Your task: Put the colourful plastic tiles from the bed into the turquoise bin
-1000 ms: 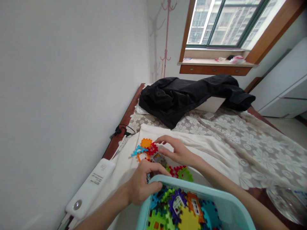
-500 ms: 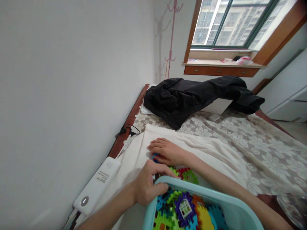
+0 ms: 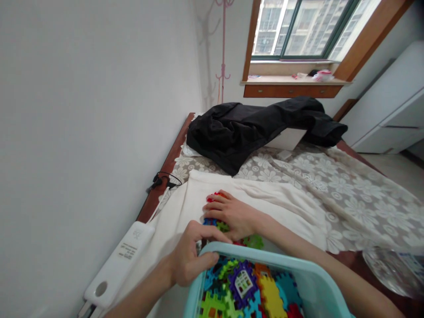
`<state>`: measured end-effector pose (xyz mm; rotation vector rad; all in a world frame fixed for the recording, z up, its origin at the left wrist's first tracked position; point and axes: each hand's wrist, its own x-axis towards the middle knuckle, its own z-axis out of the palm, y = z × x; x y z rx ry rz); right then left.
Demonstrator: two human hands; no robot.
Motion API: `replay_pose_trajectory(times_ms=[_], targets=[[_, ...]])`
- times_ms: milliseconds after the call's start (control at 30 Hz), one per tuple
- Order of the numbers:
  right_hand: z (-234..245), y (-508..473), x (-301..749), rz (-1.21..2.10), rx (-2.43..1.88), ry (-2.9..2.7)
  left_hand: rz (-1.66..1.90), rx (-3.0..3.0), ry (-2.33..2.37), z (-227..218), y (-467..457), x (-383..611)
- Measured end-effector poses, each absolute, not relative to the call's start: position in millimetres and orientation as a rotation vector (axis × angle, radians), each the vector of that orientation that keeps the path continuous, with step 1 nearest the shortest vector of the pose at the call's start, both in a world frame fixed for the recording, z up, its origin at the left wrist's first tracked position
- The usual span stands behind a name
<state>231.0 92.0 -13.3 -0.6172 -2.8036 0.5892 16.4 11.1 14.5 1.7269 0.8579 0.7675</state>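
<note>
A light blue plastic basket (image 3: pixel 298 269) sits at the bottom of the view, filled with several bright interlocking puzzle tiles (image 3: pixel 245 287). My left hand (image 3: pixel 188 256) grips the basket's near-left rim, fingers curled over the edge. My right hand (image 3: pixel 232 214) lies palm down on a small pile of loose tiles (image 3: pixel 253 241) on the cream blanket (image 3: pixel 285 205), its fingers together and covering most of them. Red, blue and green tile edges peek out around its fingers.
A white power strip (image 3: pixel 117 263) with a cable lies along the bed's left edge by the wall. A black garment (image 3: pixel 251 128) is heaped at the head of the bed. A floral cover (image 3: pixel 347 194) spreads right. Something clear and plastic (image 3: pixel 391 271) sits at lower right.
The loose tiles were uncovered a second ago. My right hand came down flat over them and has drawn slightly toward the basket. My left hand stayed on the rim.
</note>
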Motion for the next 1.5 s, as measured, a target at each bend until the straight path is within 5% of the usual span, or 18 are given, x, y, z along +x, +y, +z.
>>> replay_pose_trajectory(times_ms=[867, 1133, 1500], targets=[[28, 118, 274, 0.422, -1.04, -2.754, 0.755, 1.73, 0.765, 20, 14, 18], [6, 110, 256, 0.486, -0.77, -2.802, 0.744, 1.753, 0.737, 22, 15, 19], [3, 104, 249, 0.517, -0.919, -2.837, 0.752, 1.761, 0.732, 23, 13, 17]])
